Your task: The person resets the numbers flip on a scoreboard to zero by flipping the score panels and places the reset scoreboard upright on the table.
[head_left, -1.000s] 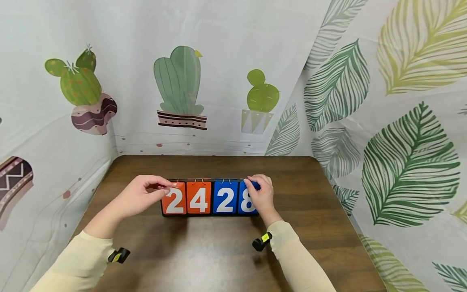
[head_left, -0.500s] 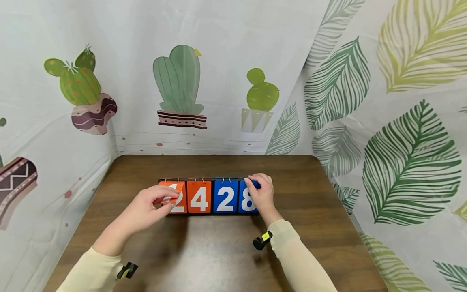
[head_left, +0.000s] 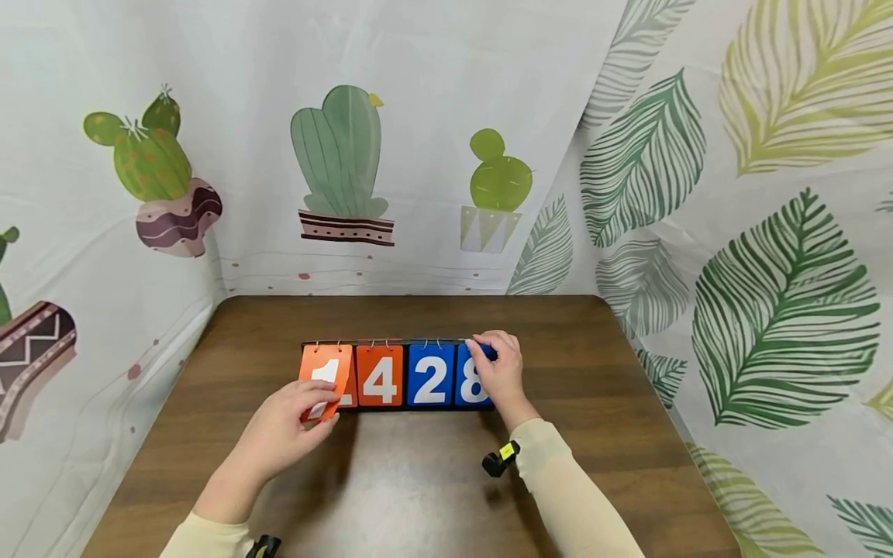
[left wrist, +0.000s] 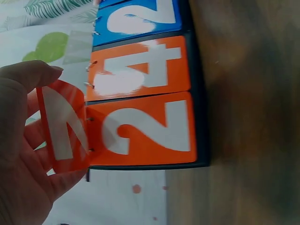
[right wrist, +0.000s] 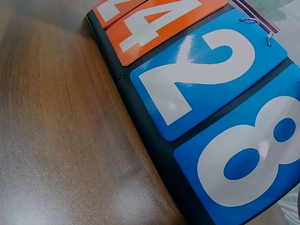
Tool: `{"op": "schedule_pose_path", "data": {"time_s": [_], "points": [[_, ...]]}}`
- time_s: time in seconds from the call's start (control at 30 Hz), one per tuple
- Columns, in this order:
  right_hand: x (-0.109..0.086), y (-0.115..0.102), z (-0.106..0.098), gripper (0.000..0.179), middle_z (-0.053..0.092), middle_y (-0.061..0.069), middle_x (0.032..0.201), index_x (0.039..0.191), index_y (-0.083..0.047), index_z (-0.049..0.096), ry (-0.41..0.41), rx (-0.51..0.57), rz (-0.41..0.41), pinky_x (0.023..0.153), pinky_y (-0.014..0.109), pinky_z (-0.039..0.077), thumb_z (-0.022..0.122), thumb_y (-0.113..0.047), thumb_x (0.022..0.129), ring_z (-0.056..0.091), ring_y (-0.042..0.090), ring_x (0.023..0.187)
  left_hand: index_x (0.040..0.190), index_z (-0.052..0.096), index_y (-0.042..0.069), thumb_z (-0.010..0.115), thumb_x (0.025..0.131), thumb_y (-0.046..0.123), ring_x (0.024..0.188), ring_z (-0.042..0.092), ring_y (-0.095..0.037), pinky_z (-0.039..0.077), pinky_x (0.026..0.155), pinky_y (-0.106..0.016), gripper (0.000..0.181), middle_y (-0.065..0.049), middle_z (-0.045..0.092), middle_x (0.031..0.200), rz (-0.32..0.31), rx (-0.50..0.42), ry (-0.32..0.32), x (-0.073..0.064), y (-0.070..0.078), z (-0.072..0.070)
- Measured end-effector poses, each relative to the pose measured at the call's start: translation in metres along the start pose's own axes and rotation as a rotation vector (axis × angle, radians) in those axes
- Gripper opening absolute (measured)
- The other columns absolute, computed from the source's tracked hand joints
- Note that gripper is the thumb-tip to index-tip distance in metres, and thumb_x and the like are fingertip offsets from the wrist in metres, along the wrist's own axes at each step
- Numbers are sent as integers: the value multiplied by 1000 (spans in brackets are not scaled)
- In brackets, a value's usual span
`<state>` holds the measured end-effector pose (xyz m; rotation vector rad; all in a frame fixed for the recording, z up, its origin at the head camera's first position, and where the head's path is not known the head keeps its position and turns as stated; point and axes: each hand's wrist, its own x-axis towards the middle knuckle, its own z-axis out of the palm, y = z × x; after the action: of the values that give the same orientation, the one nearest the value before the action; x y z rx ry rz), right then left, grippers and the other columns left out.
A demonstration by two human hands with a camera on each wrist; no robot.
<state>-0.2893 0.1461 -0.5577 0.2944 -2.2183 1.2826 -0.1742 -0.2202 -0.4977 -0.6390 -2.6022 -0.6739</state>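
A black flip scoreboard (left wrist: 200, 108) stands on the table, its number cards hung from wire rings. My left hand (head_left: 282, 430) pinches the lower part of an orange card marked 1 (head_left: 328, 360), tilted out over the orange 2 card (left wrist: 157, 131) at the left end. In the left wrist view the thumb and fingers hold that loose card (left wrist: 63, 126) bent up at its rings. To the right come the orange 4 card (head_left: 380, 376), the blue 2 card (right wrist: 201, 70) and the blue 8 card (right wrist: 234, 164). My right hand (head_left: 504, 372) grips the board's upper right corner, partly covering the 8.
The brown wooden table (head_left: 412, 480) extends around the board. Behind it hangs a white cloth (head_left: 432, 77) printed with cacti; a leaf-patterned cloth (head_left: 781, 310) hangs at the right. A black wrist camera (head_left: 498, 461) sits on my right wrist.
My left hand has come from the board's top left edge down and toward me, bringing the orange 1 card over the front of the 2. The right hand stays at its corner.
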Motion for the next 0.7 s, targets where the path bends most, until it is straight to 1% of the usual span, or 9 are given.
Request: {"op": "schedule_pose_path", "data": {"time_s": [0.07, 0.1, 0.17, 0.27, 0.33, 0.4, 0.53, 0.6, 0.7], "points": [[0, 0, 0, 24, 72, 4, 109, 105, -8, 78, -4, 2, 8, 92, 46, 50, 75, -30, 95, 58, 24, 110, 106, 79, 15, 87, 78, 21, 110, 68, -24, 55, 93, -44, 30, -2, 73, 118, -20, -14, 16, -4, 0, 6], [0, 1, 0, 23, 72, 4, 109, 105, -9, 79, -4, -1, 12, 92, 46, 50, 75, -30, 95, 58, 23, 111, 106, 79, 14, 87, 77, 20, 111, 68, -25, 54, 93, -43, 31, -3, 74, 118, -29, -23, 35, -6, 0, 10], [0, 1, 0, 24, 72, 3, 109, 105, -10, 79, -5, 2, 17, 92, 45, 50, 75, -31, 95, 58, 23, 110, 105, 80, 13, 88, 76, 17, 111, 67, -26, 51, 96, -35, 31, -4, 74, 118, -44, -46, 78, -11, -1, 18], [0, 1, 0, 23, 72, 4, 109, 104, -9, 79, 3, 4, 9, 91, 46, 51, 76, -30, 95, 59, 24, 110, 102, 81, 12, 89, 73, 13, 109, 67, -29, 47, 96, -31, 30, -6, 75, 115, -47, -61, 155, -18, -2, 31], [0, 2, 0, 22, 72, 5, 108, 103, -8, 79, 5, 9, 3, 92, 47, 51, 76, -29, 94, 59, 25, 110, 100, 81, 11, 89, 72, 12, 108, 67, -30, 46, 95, -32, 29, -7, 76, 113, -49, -62, 192, -21, -3, 39], [0, 3, 1, 22, 72, 5, 108, 103, -9, 79, 4, 9, -1, 93, 46, 50, 76, -29, 94, 59, 25, 110, 99, 81, 11, 89, 72, 12, 107, 68, -30, 47, 92, -38, 28, -7, 77, 112, -59, -54, 216, -24, -4, 45], [0, 4, 1, 20, 72, 4, 107, 103, -10, 79, -3, 6, 0, 93, 45, 50, 77, -28, 94, 59, 23, 110, 97, 80, 11, 88, 72, 14, 105, 66, -28, 49, 89, -43, 26, -5, 76, 109, -111, -42, 227, -26, -6, 54], [0, 3, 1, 20, 72, 4, 107, 103, -10, 79, 0, 4, -2, 93, 44, 50, 77, -28, 94, 59, 23, 110, 94, 78, 13, 88, 73, 15, 101, 65, -26, 51, 86, -44, 23, -2, 74, 105, -141, -31, 218, -26, -7, 58], [0, 3, 1, 21, 72, 5, 107, 103, -8, 79, 8, 8, -12, 92, 45, 50, 77, -27, 93, 59, 24, 110, 91, 75, 15, 86, 73, 15, 93, 62, -22, 52, 80, -44, 21, 1, 69, 97, -187, -19, 188, -24, -9, 66]]}}
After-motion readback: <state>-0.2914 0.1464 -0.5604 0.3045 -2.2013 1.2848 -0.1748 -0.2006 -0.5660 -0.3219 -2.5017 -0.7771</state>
